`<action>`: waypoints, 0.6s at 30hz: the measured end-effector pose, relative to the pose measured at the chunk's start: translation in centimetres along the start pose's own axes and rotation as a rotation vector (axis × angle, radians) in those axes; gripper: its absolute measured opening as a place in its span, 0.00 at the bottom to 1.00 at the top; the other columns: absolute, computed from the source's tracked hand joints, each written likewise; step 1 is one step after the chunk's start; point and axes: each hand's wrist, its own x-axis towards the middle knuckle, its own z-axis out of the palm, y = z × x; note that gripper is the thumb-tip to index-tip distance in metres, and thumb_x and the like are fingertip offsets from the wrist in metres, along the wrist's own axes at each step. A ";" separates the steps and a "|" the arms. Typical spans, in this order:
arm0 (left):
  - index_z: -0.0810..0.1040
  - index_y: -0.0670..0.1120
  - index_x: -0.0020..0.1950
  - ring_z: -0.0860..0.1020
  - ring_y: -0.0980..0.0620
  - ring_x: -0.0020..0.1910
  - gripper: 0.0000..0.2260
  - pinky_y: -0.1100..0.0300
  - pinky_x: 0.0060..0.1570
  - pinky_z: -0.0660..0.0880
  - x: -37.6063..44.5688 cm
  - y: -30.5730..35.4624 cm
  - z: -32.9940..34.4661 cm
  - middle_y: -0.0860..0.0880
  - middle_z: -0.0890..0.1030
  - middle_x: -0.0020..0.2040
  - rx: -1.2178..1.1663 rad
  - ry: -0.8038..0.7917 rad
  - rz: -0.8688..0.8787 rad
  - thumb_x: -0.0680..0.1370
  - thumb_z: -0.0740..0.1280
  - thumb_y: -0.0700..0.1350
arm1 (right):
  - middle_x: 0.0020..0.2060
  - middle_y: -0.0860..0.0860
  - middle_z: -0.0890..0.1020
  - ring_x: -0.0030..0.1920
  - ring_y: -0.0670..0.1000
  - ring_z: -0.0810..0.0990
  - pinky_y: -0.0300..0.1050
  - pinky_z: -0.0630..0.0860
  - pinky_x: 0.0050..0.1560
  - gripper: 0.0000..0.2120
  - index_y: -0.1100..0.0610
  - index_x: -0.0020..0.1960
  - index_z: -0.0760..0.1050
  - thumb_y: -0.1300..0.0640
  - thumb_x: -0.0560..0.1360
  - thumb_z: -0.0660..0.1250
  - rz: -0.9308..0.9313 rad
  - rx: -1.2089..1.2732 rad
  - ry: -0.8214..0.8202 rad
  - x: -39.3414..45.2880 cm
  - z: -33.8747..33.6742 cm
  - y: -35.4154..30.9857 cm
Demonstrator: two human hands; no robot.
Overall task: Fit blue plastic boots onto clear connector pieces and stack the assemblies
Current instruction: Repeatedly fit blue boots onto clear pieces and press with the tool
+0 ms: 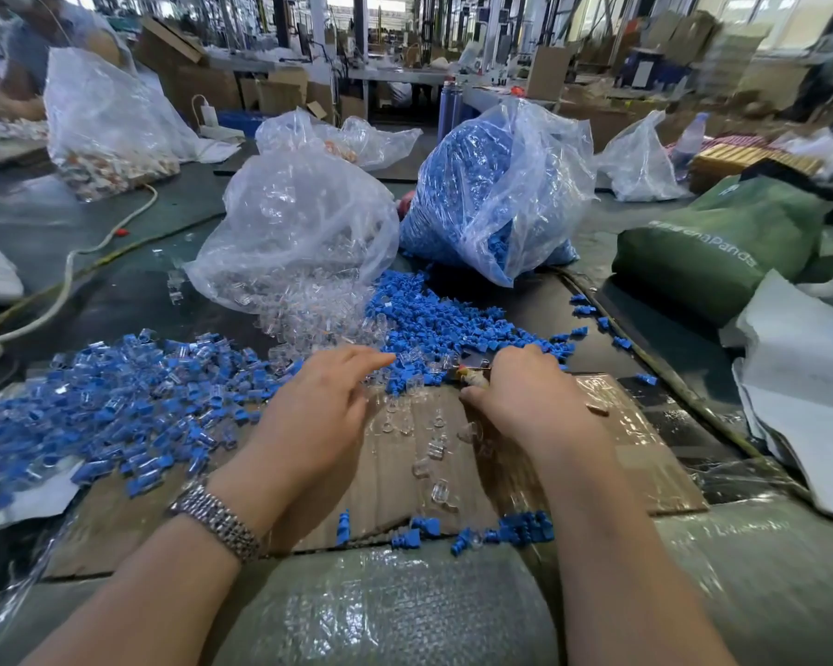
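Observation:
Loose blue boots [458, 319] lie in a heap just beyond my hands, with clear connector pieces [309, 324] spilling beside them from a clear bag [299, 223]. A wide pile of fitted blue-and-clear assemblies [116, 401] covers the table to my left. My left hand [318, 411] reaches forward with straight fingers, its fingertips touching the pieces at the heap's near edge. My right hand [525, 391] is curled, its fingers pinching a small piece that I cannot make out. Several clear pieces [434, 449] lie scattered on the cardboard sheet [645, 454] between my hands.
A clear bag full of blue boots [491, 194] stands behind the heap. A green bag [722, 242] and white paper [799, 377] lie to the right. A white cable [68, 266] runs across the left. A few blue boots [520, 526] lie near the table's front edge.

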 end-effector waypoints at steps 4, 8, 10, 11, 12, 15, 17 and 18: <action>0.64 0.58 0.79 0.64 0.55 0.74 0.23 0.52 0.76 0.59 0.3 0.1 0.9 0.57 0.67 0.78 0.112 -0.111 0.029 0.85 0.54 0.41 | 0.67 0.56 0.69 0.69 0.60 0.66 0.61 0.66 0.67 0.21 0.55 0.68 0.72 0.44 0.80 0.66 -0.087 -0.014 0.127 0.3 0.3 -1.0; 0.70 0.56 0.76 0.68 0.53 0.70 0.22 0.49 0.71 0.64 0.3 0.4 0.8 0.57 0.70 0.75 0.109 -0.116 0.076 0.83 0.55 0.40 | 0.64 0.49 0.72 0.67 0.54 0.66 0.57 0.62 0.67 0.14 0.48 0.66 0.78 0.55 0.82 0.63 -0.355 -0.108 0.158 0.7 0.7 -2.6; 0.75 0.54 0.72 0.70 0.53 0.67 0.20 0.50 0.70 0.65 0.2 0.6 0.7 0.57 0.73 0.72 0.063 -0.094 0.094 0.83 0.57 0.39 | 0.60 0.49 0.74 0.65 0.54 0.66 0.57 0.61 0.65 0.12 0.47 0.62 0.80 0.56 0.83 0.62 -0.377 -0.152 0.153 0.7 1.0 -2.9; 0.77 0.53 0.71 0.70 0.53 0.66 0.20 0.51 0.70 0.66 0.2 0.7 0.7 0.56 0.74 0.70 0.040 -0.089 0.100 0.83 0.58 0.38 | 0.58 0.49 0.74 0.64 0.54 0.67 0.57 0.61 0.64 0.11 0.47 0.60 0.81 0.55 0.83 0.62 -0.381 -0.165 0.166 0.7 1.1 -3.0; 0.78 0.52 0.69 0.71 0.53 0.66 0.19 0.52 0.70 0.66 0.1 0.8 0.7 0.56 0.75 0.69 0.020 -0.090 0.104 0.82 0.59 0.38 | 0.57 0.49 0.75 0.64 0.54 0.67 0.57 0.61 0.63 0.11 0.46 0.59 0.81 0.55 0.83 0.63 -0.384 -0.172 0.180 0.6 1.1 -3.1; 0.81 0.53 0.65 0.71 0.56 0.66 0.17 0.54 0.71 0.67 -0.3 0.9 0.3 0.57 0.77 0.66 -0.023 -0.111 0.124 0.80 0.63 0.39 | 0.53 0.48 0.78 0.61 0.54 0.67 0.57 0.61 0.59 0.09 0.45 0.56 0.81 0.55 0.82 0.64 -0.399 -0.158 0.181 0.4 1.0 -3.2; 0.81 0.55 0.63 0.71 0.59 0.65 0.16 0.57 0.70 0.68 -0.7 0.8 0.1 0.59 0.76 0.65 -0.047 -0.128 0.138 0.79 0.65 0.41 | 0.51 0.47 0.79 0.59 0.53 0.68 0.58 0.60 0.58 0.08 0.45 0.54 0.80 0.55 0.81 0.64 -0.405 -0.134 0.168 0.2 1.0 -3.2; 0.81 0.55 0.63 0.71 0.60 0.65 0.15 0.59 0.69 0.69 -0.9 0.7 0.0 0.60 0.76 0.64 -0.064 -0.133 0.147 0.79 0.66 0.42 | 0.50 0.47 0.79 0.59 0.53 0.69 0.58 0.60 0.58 0.08 0.45 0.54 0.80 0.55 0.81 0.63 -0.403 -0.117 0.159 0.0 1.0 -3.2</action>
